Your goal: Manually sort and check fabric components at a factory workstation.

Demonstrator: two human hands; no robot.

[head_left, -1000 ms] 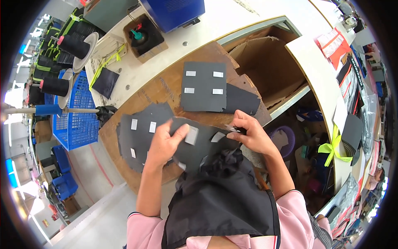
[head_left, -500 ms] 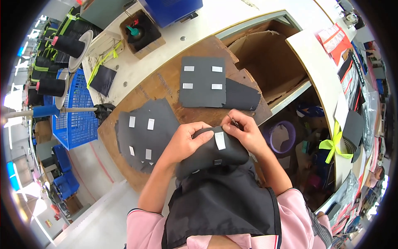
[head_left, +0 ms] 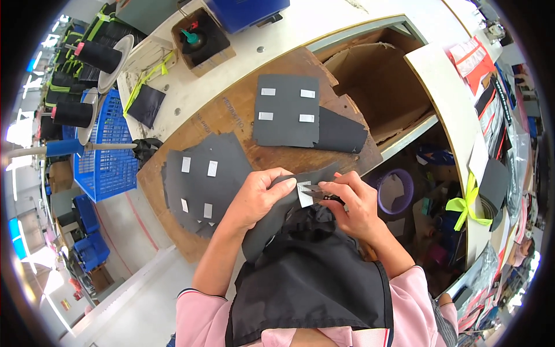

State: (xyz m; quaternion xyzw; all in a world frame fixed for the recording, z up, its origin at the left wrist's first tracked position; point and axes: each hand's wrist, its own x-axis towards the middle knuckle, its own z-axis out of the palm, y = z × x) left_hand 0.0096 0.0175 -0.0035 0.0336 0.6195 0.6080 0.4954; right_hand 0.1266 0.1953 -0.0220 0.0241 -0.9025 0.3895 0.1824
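Note:
A dark grey fabric panel [head_left: 263,231] is gripped at its upper edge by my left hand [head_left: 257,194], thumb on top and fingers behind. Beside that thumb a white rectangular patch [head_left: 303,196] shows on the panel. In my right hand [head_left: 354,202] are small dark thread snips [head_left: 318,195], their blades lying over the patch; fingers partly cover the handles. Beyond my hands lies a far panel stack [head_left: 286,130] with white patches. To the left rests another panel stack [head_left: 231,159], its patches also facing up.
The brown board [head_left: 202,130] bears both stacks. Right of it is an opening with a cardboard box [head_left: 387,87], and a purple bin [head_left: 396,191] below. A blue basket [head_left: 104,168], thread cones [head_left: 72,113] and a small box with a green-topped bottle [head_left: 193,39] stand leftward.
My right hand has come down and brought the snips over the white patch. The panel has tilted and now slants from lower left to upper right. My left hand keeps its grip.

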